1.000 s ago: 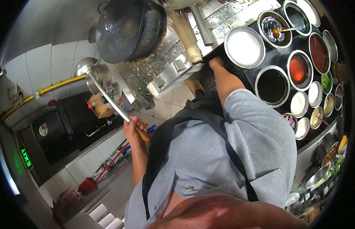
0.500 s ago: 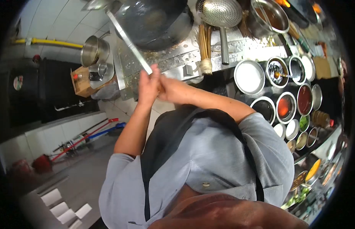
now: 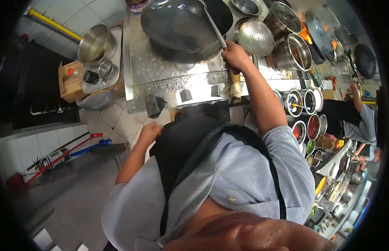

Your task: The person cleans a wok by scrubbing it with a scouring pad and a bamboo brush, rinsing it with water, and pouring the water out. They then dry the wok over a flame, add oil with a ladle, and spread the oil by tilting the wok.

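Note:
My right hand is wrapped round the handle end of a metal ladle. The ladle's bowl rests inside a large dark wok on the stove, and a little steam hangs over the wok. Beside my right hand are a perforated strainer and a bamboo brush, partly hidden by the hand. My left hand is low by my apron, its fingers curled in a loose fist with nothing visible in them. A dark cloth-like thing hangs at the stove's front edge near it.
Steel pots and an open flame are to the right. Below them stand several seasoning containers. At left, a tray holds a metal pot beside a cardboard box. Another person works at far right.
My hands have parted: the left dropped toward my apron, while the right moved up and right with the ladle. The ladle's bowl shifted from the wok's left side into the wok. The view turned.

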`<move>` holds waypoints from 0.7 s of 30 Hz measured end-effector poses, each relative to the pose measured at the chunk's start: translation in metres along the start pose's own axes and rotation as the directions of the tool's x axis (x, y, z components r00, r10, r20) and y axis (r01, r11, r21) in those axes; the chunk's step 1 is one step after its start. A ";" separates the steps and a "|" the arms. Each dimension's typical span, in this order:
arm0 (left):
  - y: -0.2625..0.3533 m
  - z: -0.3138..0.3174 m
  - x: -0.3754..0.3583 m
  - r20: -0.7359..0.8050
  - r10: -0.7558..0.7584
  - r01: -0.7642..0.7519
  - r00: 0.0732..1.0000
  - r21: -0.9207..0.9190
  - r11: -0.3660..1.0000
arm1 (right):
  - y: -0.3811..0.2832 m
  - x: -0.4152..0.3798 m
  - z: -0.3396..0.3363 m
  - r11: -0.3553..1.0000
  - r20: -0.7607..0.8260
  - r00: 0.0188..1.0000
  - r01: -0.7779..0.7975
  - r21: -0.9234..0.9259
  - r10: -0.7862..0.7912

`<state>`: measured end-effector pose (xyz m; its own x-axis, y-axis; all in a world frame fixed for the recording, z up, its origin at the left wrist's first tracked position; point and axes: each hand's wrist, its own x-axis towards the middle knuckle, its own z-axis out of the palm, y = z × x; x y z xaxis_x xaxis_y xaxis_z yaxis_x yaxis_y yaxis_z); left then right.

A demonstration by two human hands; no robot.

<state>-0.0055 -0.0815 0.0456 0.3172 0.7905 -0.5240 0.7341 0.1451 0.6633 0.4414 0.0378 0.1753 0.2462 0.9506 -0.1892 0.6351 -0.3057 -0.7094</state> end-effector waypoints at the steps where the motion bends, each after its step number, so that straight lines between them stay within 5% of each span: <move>1: -0.023 -0.002 -0.013 0.004 0.010 -0.011 1.000 0.135 0.991 | -0.003 0.001 0.003 0.999 0.008 1.000 -0.019 0.047 0.018; 3: -0.123 0.014 -0.013 0.027 -0.032 0.024 0.999 0.264 0.964 | -0.015 -0.009 0.005 0.868 0.243 0.949 -0.289 0.403 0.203; 5: -0.243 0.049 -0.020 0.097 -0.041 -0.010 0.994 0.476 0.879 | -0.031 -0.020 0.007 0.849 0.261 0.952 -0.269 0.455 0.162; 6: -0.274 0.054 -0.021 0.146 -0.059 -0.025 0.987 0.512 0.859 | -0.049 -0.030 0.002 0.757 0.344 0.912 -0.383 0.529 0.222; 8: -0.292 0.048 -0.025 0.221 -0.107 -0.013 0.969 0.481 0.876 | -0.069 -0.032 0.004 0.507 0.459 0.860 -0.504 0.699 0.222; 11: -0.289 0.032 -0.016 0.248 -0.097 -0.009 0.964 0.394 0.919 | -0.085 -0.002 0.034 -0.082 0.508 0.855 -0.502 0.861 0.099; 15: -0.275 0.013 -0.003 0.195 0.047 -0.091 0.980 0.227 0.970 | -0.136 -0.006 0.058 0.002 0.364 0.872 -0.386 0.923 0.326; 17: -0.264 0.007 -0.001 0.136 0.074 -0.085 0.988 0.071 0.994 | -0.134 -0.022 0.040 0.362 0.232 0.858 -0.418 0.833 0.459; 19: -0.250 0.007 -0.005 0.097 -0.241 0.252 0.966 -0.121 0.960 | -0.112 -0.035 0.013 0.562 0.288 0.868 -0.484 0.670 0.404; 21: -0.273 0.021 -0.006 0.091 -0.172 0.177 0.981 -0.045 0.983 | -0.083 -0.038 -0.004 0.719 0.283 0.915 -0.402 0.567 0.289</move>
<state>-0.1955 -0.1383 -0.1441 0.2396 0.6960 -0.6769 0.7507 0.3094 0.5838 0.3823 0.0271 0.2443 0.2015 0.7967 -0.5698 -0.0576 -0.5711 -0.8188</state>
